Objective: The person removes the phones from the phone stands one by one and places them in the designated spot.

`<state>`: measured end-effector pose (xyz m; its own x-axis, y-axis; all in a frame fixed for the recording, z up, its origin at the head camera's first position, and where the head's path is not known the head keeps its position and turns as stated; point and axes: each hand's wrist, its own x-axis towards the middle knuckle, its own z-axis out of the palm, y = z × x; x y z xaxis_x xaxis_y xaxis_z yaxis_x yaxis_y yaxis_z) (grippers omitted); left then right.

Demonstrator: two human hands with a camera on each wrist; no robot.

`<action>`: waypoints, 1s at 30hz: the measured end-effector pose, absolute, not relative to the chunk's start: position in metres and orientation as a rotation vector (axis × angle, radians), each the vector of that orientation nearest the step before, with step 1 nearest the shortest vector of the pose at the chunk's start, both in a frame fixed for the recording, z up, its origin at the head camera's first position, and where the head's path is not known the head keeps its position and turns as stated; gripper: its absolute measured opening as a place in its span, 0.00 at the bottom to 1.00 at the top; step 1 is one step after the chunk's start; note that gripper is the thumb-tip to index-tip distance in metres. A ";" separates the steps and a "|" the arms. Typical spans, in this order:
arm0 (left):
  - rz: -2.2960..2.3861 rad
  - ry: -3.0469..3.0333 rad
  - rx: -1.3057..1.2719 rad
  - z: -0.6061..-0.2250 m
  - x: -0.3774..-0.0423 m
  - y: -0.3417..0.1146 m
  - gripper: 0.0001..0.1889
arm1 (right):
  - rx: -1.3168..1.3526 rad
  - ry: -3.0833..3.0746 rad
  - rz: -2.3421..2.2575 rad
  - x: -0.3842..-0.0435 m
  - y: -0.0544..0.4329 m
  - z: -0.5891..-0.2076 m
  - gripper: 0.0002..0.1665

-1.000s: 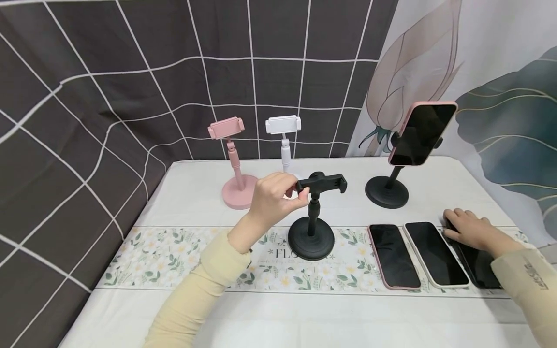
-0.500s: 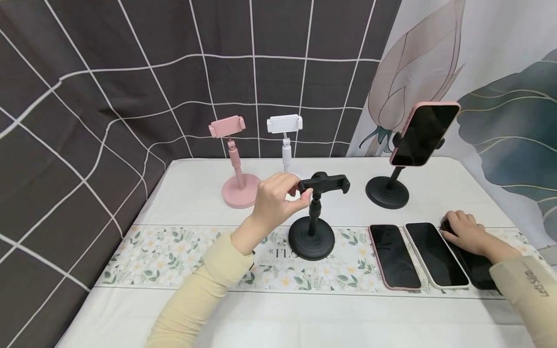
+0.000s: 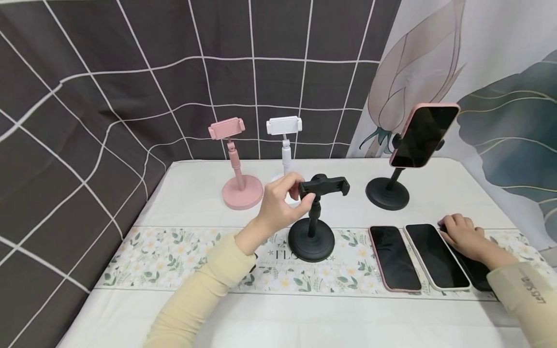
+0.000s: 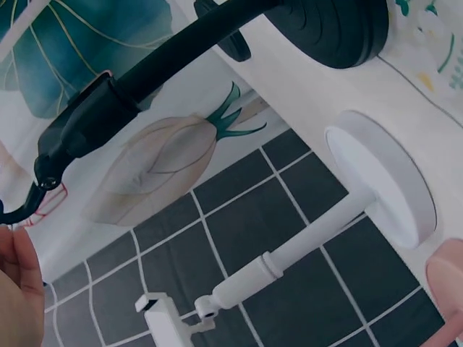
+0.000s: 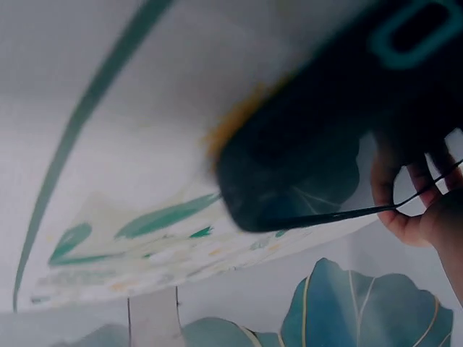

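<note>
Left hand [image 3: 278,200]: pinching, thumb against fingers, the left end of the clamp on the near black stand [image 3: 311,240]; the hold probably steadies the clamp head without shifting the base.
Near black stand: upright on the floral band [image 3: 161,253], its clamp holding no phone.
Right hand [image 3: 467,237]: gripping the black phone [image 3: 474,271], rightmost of three; whether the phone is clear of the cloth cannot be told.
Phone row: the black phone, the white-edged phone [image 3: 437,256] and the pink-edged phone [image 3: 395,258] to its left, side by side, seemingly ordered so that each can be picked up singly.
Far right: a mounted phone [image 3: 425,137] sits tilted in the far black stand [image 3: 387,194], whose broad base presumably counters the weight on top.
Far side: the pink stand [image 3: 242,193] and the white stand [image 3: 284,126], both without phones, probably set back for working room.
Left wrist view only: the white stand's whole post and joint [image 4: 207,306], and its round base, largely masked by the hand from the head.
Right wrist view only: thumb and fingers closed on the phone's edge, and an oblong teal-looking outline [image 5: 383,52] on its dark surface, blurred.
</note>
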<state>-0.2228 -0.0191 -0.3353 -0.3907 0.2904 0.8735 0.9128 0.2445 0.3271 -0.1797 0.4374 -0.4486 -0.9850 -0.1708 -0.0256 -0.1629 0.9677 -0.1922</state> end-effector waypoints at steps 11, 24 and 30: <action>-1.208 -2.029 -1.043 -0.332 -0.215 -0.008 0.30 | -0.195 3.024 -0.370 -0.178 0.438 -0.442 0.15; -1.461 -1.965 -1.119 -0.333 -0.218 -0.002 0.28 | -0.470 3.164 -0.234 -0.180 0.398 -0.413 0.20; -1.604 -1.944 -1.077 -0.327 -0.232 0.009 0.17 | -0.752 3.189 -0.223 -0.171 0.356 -0.401 0.23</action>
